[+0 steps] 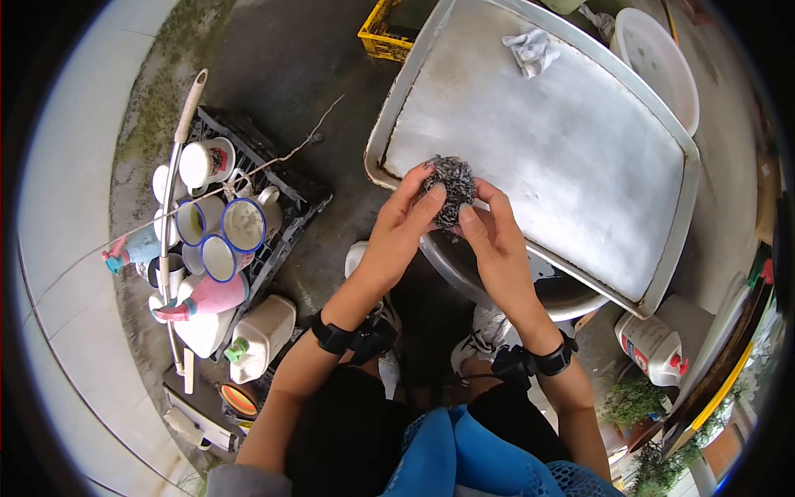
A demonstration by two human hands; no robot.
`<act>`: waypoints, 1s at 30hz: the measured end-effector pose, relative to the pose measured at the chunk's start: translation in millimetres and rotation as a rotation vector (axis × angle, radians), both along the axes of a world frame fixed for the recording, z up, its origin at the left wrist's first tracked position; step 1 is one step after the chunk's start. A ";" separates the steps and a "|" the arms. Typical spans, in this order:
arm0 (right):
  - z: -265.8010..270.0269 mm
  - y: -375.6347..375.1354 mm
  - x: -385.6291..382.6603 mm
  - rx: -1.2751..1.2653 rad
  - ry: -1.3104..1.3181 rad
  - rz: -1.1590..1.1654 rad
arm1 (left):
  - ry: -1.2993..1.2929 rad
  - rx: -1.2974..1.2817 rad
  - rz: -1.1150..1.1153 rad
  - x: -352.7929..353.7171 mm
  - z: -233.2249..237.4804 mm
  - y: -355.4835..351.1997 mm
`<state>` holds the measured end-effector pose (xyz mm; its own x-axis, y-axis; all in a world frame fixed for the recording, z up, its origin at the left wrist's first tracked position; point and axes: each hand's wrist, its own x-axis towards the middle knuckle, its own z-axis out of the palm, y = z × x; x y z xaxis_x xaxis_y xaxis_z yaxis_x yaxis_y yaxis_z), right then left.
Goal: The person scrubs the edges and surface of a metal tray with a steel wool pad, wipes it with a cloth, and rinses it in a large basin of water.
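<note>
Between my two hands is a dark grey steel wool scrubber [450, 192], held above the near edge of a large metal baking tray [538, 149]. My left hand [407, 217] pinches it from the left, thumb on top. From the right, my right hand [495, 236] grips it with thumb and fingers. The tray rests tilted over a round metal basin [464, 277], which shows only in part beneath it. Toward the tray's far side lies a crumpled whitish cloth or wad [531, 51].
On the left, a black crate [290, 215] holds several enamel mugs [243, 224], a pink spray bottle [211, 294] and a long-handled pole [175, 166]. A white jug [269, 340] stands nearby. Behind are a yellow crate [383, 43] and a white basin [658, 62]; another jug [650, 348] is at right.
</note>
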<state>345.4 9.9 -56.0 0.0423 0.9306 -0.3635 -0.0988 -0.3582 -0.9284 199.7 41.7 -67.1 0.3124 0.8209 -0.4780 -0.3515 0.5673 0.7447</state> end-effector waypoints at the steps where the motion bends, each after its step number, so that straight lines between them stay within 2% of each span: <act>1: 3.4 -1.8 3.9 -0.016 0.071 0.050 | -0.104 -0.030 0.012 -3.0 -4.7 7.0; 2: 5.5 -6.3 7.3 -0.019 0.076 0.044 | -0.100 -0.034 0.006 -5.4 -8.0 6.5; 4: 8.5 -17.3 13.7 0.076 -0.151 0.031 | -0.168 -0.110 0.080 -7.9 -14.1 6.3; 5: 5.8 -24.6 22.4 0.073 -0.144 0.027 | -0.158 -0.111 0.115 -8.1 -16.5 5.5; 7: -6.8 -41.9 47.8 -0.039 -0.202 0.281 | -0.189 -0.131 0.119 -13.1 -19.2 6.3; 8: -12.5 -49.1 55.3 -0.048 -0.199 0.272 | -0.229 -0.153 0.123 -16.3 -19.6 5.1; 10: -23.9 -59.2 70.8 -0.255 -0.169 0.364 | -0.255 -0.159 0.059 -20.9 -11.6 6.3; 12: -41.2 -67.7 86.7 -0.232 -0.257 0.399 | -0.149 -0.209 -0.201 -20.2 -7.0 2.5; 13: -58.1 -74.2 94.7 -0.237 -0.242 0.348 | 0.065 -0.208 -0.360 -16.1 -2.4 0.1; 14: -71.3 -78.7 102.3 -0.240 -0.226 0.295 | 0.066 -0.211 -0.369 -10.0 -4.9 -2.8; 16: -88.3 -80.7 111.6 -0.256 -0.297 0.288 | 0.286 0.122 -0.854 8.8 -15.7 -11.9; 17: -104.0 -86.4 114.1 -0.308 -0.294 0.169 | 0.430 0.184 -0.927 19.7 -19.0 -18.5; 18: -112.7 -90.0 116.1 -0.360 -0.291 0.050 | 0.429 0.181 -0.936 30.6 -25.1 -24.4; 19: -107.6 -87.9 113.8 -0.435 -0.225 -0.053 | 0.563 0.375 -0.941 40.9 -33.1 -30.8; 20: -113.7 -90.0 117.4 -0.441 -0.223 -0.058 | 0.695 0.570 -0.937 50.1 -41.8 -37.1; 21: -123.7 -92.5 122.5 -0.450 -0.282 -0.020 | 0.693 0.568 -0.943 59.7 -53.8 -40.8; 22: -121.9 -89.6 122.4 -0.456 -0.341 0.020 | 0.815 0.792 -0.865 69.4 -69.0 -40.6; 23: -118.8 -88.7 118.2 -0.510 -0.215 -0.114 | 0.932 1.014 -0.774 74.9 -83.6 -39.5; 27: -141.9 -91.0 122.2 -0.573 -0.185 -0.066 | 0.985 0.942 -0.868 79.1 -130.5 -33.5; 29: -174.3 -103.7 125.3 -0.388 -0.504 0.168 | 1.049 0.943 -0.974 75.1 -142.4 -33.7; 30: -172.2 -103.9 123.7 -0.390 -0.500 0.165 | 1.049 0.943 -0.979 73.5 -138.9 -32.4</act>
<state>469.1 -94.0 -228.2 0.1616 0.7433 -0.6491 0.3965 -0.6513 -0.6470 273.2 9.3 -206.0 0.7238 0.6257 -0.2909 0.6507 -0.4789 0.5892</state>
